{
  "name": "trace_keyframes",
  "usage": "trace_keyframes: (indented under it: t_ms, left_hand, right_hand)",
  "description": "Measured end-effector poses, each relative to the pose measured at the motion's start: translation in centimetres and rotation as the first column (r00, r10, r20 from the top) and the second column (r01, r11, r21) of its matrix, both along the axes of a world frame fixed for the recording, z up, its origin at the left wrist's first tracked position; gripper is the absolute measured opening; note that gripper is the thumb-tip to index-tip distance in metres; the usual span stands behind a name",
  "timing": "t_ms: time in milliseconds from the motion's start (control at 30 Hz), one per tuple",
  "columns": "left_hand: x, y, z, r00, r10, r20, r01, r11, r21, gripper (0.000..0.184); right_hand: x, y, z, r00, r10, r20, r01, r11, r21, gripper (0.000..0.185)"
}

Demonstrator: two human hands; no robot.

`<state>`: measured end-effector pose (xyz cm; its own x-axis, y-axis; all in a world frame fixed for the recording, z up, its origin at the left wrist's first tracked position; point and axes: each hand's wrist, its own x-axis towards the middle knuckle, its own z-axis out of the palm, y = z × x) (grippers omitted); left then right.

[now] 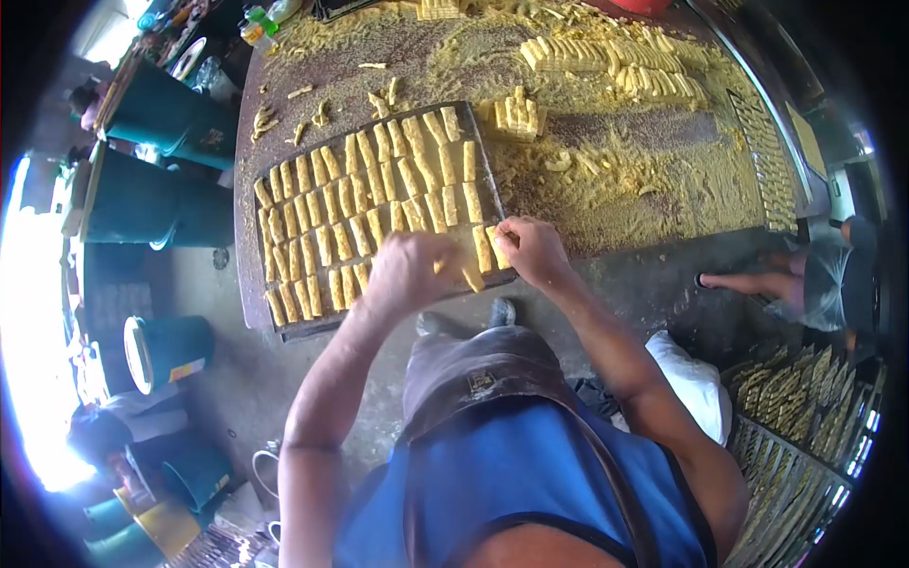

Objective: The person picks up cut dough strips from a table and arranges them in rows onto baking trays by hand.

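Rows of pale yellow dough sticks (407,177) lie on a dark baking tray (490,194) on the table before me. My left hand (412,270) is above the tray's near edge, slightly blurred, its fingers curled round a dough stick (472,275) that sticks out tilted toward the right. At the tray's near right corner is my right hand (532,252), fingers pinched together on the end of another dough stick (498,248). Just left of that, one more stick (482,248) rests in the front row. The fingertips of my left hand are partly hidden.
Crumbs cover the brown table (653,204). Stacked dough sticks (615,68) sit at the far right, with a smaller pile (519,115) behind the tray. Green bins (142,204) stand left. Another person's arm (753,284) shows right, above racks (791,454) and a white sack (691,383).
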<state>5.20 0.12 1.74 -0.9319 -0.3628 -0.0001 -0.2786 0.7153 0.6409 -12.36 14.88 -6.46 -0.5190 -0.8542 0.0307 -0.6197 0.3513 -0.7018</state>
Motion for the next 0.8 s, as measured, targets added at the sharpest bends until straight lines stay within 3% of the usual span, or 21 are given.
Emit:
trace_keyframes:
  t_ms: [67,100,133,200,300,333,367,433,467,500,533,600,633,667,733,800]
  left_hand:
    - [-1.8,-0.9,0.1,0.993,0.080,0.084,-0.075,0.995,-0.068,0.014]
    - [-3.0,-1.4,-0.5,0.952,0.110,0.284,-0.089,0.992,-0.085,0.019]
    - [-2.8,-1.6,-1.8,0.955,0.110,0.274,-0.090,0.992,-0.087,0.019]
    - [-2.1,-1.9,-5.1,0.993,0.010,-0.118,-0.048,0.944,-0.325,0.020]
    - [1.1,-0.2,-4.8,0.969,-0.017,-0.247,-0.055,0.958,-0.281,0.021]
    - [2.4,-0.4,-4.4,0.954,-0.030,-0.298,-0.060,0.955,-0.289,0.021]
    - [4.3,-1.9,-5.2,0.940,0.022,-0.341,-0.137,0.939,-0.316,0.014]
    - [10.3,-7.4,-7.1,0.834,0.345,-0.430,-0.472,0.850,-0.235,0.019]
    - [12.5,-9.3,-5.3,0.694,0.568,-0.443,-0.694,0.692,-0.200,0.022]
    - [16.9,-12.2,-7.4,0.585,0.699,-0.410,-0.805,0.560,-0.194,0.027]
    - [20.9,-14.5,-7.5,0.561,0.807,-0.184,-0.822,0.518,-0.238,0.032]
    - [24.6,-17.5,-7.8,0.575,0.812,0.102,-0.814,0.580,-0.028,0.038]
    - [25.2,-18.2,-7.5,0.599,0.745,0.294,-0.777,0.629,-0.010,0.038]
    - [25.8,-18.7,-8.5,0.628,0.722,0.291,-0.756,0.654,0.007,0.040]
    - [25.7,-17.9,-9.4,0.658,0.752,0.037,-0.751,0.659,-0.030,0.042]
    - [27.0,-19.9,-11.3,0.615,0.788,0.041,-0.788,0.612,0.064,0.046]
  right_hand:
    - [0.6,0.1,0.2,1.000,-0.024,-0.019,0.024,1.000,0.015,0.017]
    - [0.8,0.0,0.6,0.999,-0.016,-0.034,0.016,1.000,-0.008,0.017]
    - [0.9,-0.1,0.9,0.999,-0.007,-0.052,0.005,1.000,-0.029,0.017]
    - [1.0,-0.1,0.8,0.999,-0.004,-0.034,0.005,0.999,0.042,0.018]
    - [1.3,0.4,-0.3,0.980,-0.190,0.060,0.193,0.980,-0.052,0.023]
    - [1.0,0.3,-0.5,0.979,-0.195,-0.062,0.194,0.981,-0.019,0.025]
    - [0.7,0.1,-0.9,0.973,-0.230,0.026,0.229,0.973,0.031,0.026]
    - [0.6,-0.3,-1.2,0.945,-0.310,0.102,0.300,0.948,0.102,0.026]
    - [0.6,-0.3,-1.1,0.931,-0.355,0.084,0.344,0.931,0.121,0.025]
    - [0.6,-0.6,-0.7,0.918,-0.369,0.147,0.345,0.924,0.166,0.026]
    - [0.8,-1.2,0.0,0.904,-0.409,0.123,0.388,0.907,0.163,0.026]
    - [1.8,-2.3,1.7,0.900,-0.434,0.035,0.415,0.879,0.233,0.035]
    - [2.3,-2.3,2.5,0.886,-0.464,0.013,0.451,0.866,0.215,0.040]
    - [2.5,-2.7,3.1,0.872,-0.490,-0.008,0.482,0.854,0.194,0.047]
    - [3.2,-2.9,3.9,0.859,-0.510,-0.043,0.503,0.826,0.253,0.051]
    - [4.1,-3.8,3.5,0.873,-0.473,0.113,0.400,0.831,0.386,0.049]
